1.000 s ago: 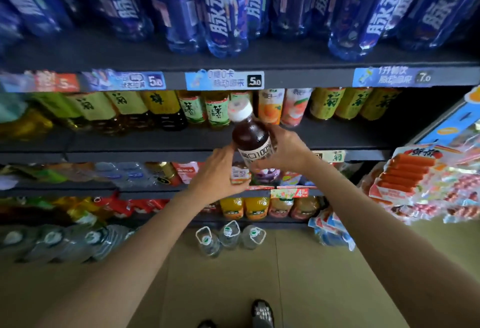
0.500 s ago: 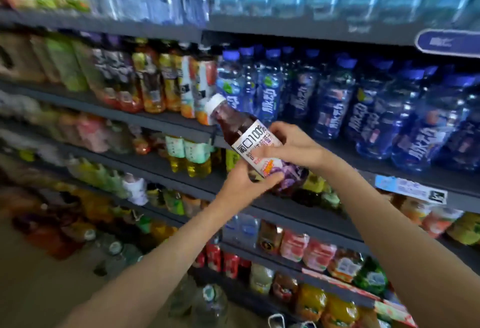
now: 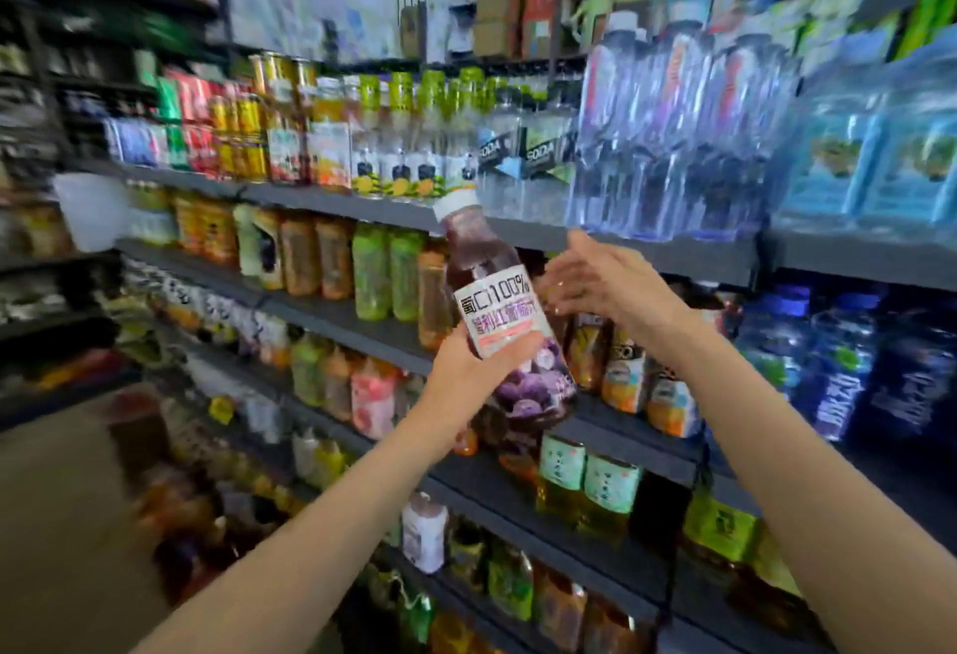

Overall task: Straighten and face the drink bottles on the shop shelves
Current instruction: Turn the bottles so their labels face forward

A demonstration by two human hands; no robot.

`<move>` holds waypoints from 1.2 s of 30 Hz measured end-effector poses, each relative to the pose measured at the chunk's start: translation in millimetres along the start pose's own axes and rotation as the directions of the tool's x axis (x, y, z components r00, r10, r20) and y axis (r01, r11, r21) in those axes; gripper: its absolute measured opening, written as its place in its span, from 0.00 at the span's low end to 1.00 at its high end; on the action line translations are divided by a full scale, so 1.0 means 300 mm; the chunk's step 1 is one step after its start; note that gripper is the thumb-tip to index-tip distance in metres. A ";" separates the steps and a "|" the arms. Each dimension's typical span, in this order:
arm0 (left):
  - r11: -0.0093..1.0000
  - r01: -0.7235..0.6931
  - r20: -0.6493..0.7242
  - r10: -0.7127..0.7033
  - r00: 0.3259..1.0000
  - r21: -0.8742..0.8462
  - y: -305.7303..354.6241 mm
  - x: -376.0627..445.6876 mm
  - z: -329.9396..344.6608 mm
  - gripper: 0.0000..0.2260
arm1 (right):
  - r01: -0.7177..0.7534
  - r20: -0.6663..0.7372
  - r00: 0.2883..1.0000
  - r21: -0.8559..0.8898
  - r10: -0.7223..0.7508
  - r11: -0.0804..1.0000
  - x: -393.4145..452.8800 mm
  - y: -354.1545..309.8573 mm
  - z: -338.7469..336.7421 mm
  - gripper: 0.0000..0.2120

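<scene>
Bottle (image 3: 505, 322) of dark grape juice, white-capped and leaning a little to the left, sits in the left hand (image 3: 466, 368), whose fingers curl round its lower half just under the white label; the label with its large "100%" print faces the camera. The bottle is held up in the air in front of the shelves (image 3: 647, 249), not standing on any of them. The right hand (image 3: 606, 285) is just to the right of the bottle's label, fingers spread wide and loose; it grips nothing, and whether its fingertips graze the bottle cannot be told through the blur. Behind and below the right hand stand short juice bottles (image 3: 621, 373) with orange labels, and further to its right are blue drink bottles (image 3: 839, 363). Above the right hand is a row of tall clear water bottles (image 3: 673, 125). To the left of the left hand stand green bottles (image 3: 388, 275) and amber tea bottles (image 3: 316, 260).
</scene>
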State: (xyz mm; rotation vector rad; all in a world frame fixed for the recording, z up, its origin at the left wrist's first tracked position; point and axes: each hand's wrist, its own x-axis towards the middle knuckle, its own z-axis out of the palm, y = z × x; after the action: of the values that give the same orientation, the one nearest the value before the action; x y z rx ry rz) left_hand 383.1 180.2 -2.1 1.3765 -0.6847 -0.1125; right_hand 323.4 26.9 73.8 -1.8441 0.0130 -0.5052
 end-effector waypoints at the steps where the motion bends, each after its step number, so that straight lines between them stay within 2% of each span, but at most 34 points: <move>1: 1.000 -0.001 -0.015 0.002 1.000 0.012 -0.011 0.045 -0.047 0.10 | 0.034 0.018 0.999 -0.009 -0.034 0.999 0.059 -0.002 0.043 0.22; 5: 0.998 -0.021 -0.063 0.024 0.998 0.058 -0.064 0.260 -0.236 0.11 | 0.179 0.118 0.980 -0.189 -0.159 0.966 0.316 0.019 0.228 0.22; 7: 0.996 -0.032 -0.114 0.041 0.993 0.084 -0.087 0.371 -0.336 0.12 | 0.220 0.175 0.969 -0.276 -0.176 0.936 0.458 0.026 0.315 0.23; 12: 0.991 -0.082 -0.282 0.108 0.953 0.103 -0.152 0.623 -0.587 0.15 | 0.277 0.301 0.934 -0.269 -0.193 0.922 0.724 0.030 0.545 0.23; 16: 0.987 -0.157 -0.426 0.153 0.891 0.027 -0.188 0.796 -0.738 0.16 | 0.328 0.311 0.920 -0.274 -0.239 0.904 0.898 0.044 0.703 0.23; 19: 0.977 -0.212 -0.448 0.176 0.877 -0.031 -0.201 0.904 -0.868 0.23 | 0.303 0.247 0.942 -0.343 -0.225 0.889 1.027 0.064 0.801 0.22; 20: 0.976 -0.217 -0.427 0.186 0.885 -0.027 -0.210 0.939 -0.920 0.25 | 0.287 0.216 0.951 -0.338 -0.223 0.896 1.067 0.073 0.837 0.20; 23: 0.971 -0.241 -0.341 0.223 0.913 -0.010 -0.237 1.054 -1.101 0.20 | 0.275 0.129 0.960 -0.300 -0.247 0.913 1.189 0.088 0.968 0.13; 28: 0.946 -0.299 -0.102 0.312 0.945 0.124 -0.189 1.305 -1.377 0.23 | 0.239 -0.058 0.960 -0.348 -0.275 0.907 1.397 0.063 1.178 0.13; 32: 0.867 -0.393 0.070 0.391 0.918 0.306 -0.107 1.512 -1.486 0.27 | 0.204 -0.247 0.908 -0.443 -0.338 0.873 1.561 0.002 1.277 0.12; 36: 0.829 -0.415 0.235 0.348 0.907 0.374 -0.083 1.644 -1.519 0.27 | 0.109 -0.362 0.838 -0.622 -0.408 0.775 1.673 -0.019 1.293 0.15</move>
State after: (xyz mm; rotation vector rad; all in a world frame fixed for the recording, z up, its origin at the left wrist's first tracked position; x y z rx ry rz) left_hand 1018.3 341.3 147.0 1.6175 -1.1586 0.2669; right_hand 911.6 251.0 152.7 -2.2810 0.2739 -1.2796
